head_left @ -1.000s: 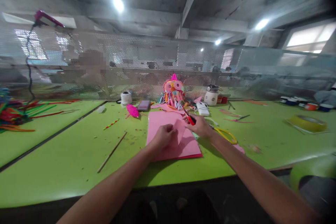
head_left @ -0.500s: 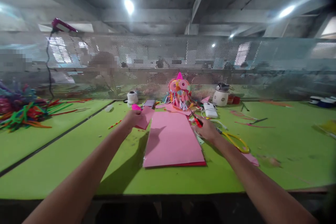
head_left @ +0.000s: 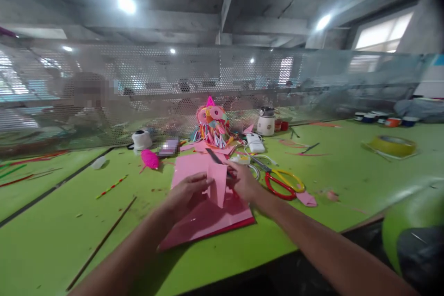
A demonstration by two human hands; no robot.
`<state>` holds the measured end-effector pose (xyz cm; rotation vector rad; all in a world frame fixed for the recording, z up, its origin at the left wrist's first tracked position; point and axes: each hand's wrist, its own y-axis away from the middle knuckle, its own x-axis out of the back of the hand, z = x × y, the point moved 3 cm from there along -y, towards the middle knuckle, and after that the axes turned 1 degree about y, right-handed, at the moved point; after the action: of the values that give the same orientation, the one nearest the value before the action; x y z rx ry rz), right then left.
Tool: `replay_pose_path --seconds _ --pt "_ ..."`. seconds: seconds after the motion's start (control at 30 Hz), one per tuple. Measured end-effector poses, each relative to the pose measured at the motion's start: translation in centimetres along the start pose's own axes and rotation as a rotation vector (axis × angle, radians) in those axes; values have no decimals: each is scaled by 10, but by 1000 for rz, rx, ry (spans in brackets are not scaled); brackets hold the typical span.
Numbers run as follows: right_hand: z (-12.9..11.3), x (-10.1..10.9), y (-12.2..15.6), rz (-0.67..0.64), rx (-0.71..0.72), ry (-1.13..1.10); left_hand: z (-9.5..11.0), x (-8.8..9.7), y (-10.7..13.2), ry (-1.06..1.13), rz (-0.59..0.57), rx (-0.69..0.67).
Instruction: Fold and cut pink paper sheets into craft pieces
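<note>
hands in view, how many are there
2: the left hand at the left edge of the small pink paper piece, the right hand by its right edge. Any beyond the perforated screen cannot be made out.

We are in a craft workshop: red-and-yellow-handled metal scissors (head_left: 270, 171), flat pink paper (head_left: 231, 215) and a round yellow tape roll (head_left: 393, 147) lie on our long green tabletop (head_left: 342, 178).
</note>
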<state>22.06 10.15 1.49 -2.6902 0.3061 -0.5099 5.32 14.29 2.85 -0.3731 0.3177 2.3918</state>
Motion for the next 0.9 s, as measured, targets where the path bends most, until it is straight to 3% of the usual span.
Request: replay_pose_path --seconds 0.13,0.33,0.43,0.6,0.73,0.9 --pt "-13 -14 13 130 241 284 -12 -8 -1 56 61 -12" --pt "-21 -24 19 40 236 345 -20 -1 -6 52 206 -28" --pt "-28 -13 15 -24 222 269 -12 10 -7 14 281 -66" --pt "-23 19 6 55 117 118 0 18 -5 -40 353 -106" --pt "-19 5 12 -81 53 2 -7 10 -4 -170 275 -108" --pt "-23 -12 13 64 55 67 -11 3 -4 -312 176 -239"
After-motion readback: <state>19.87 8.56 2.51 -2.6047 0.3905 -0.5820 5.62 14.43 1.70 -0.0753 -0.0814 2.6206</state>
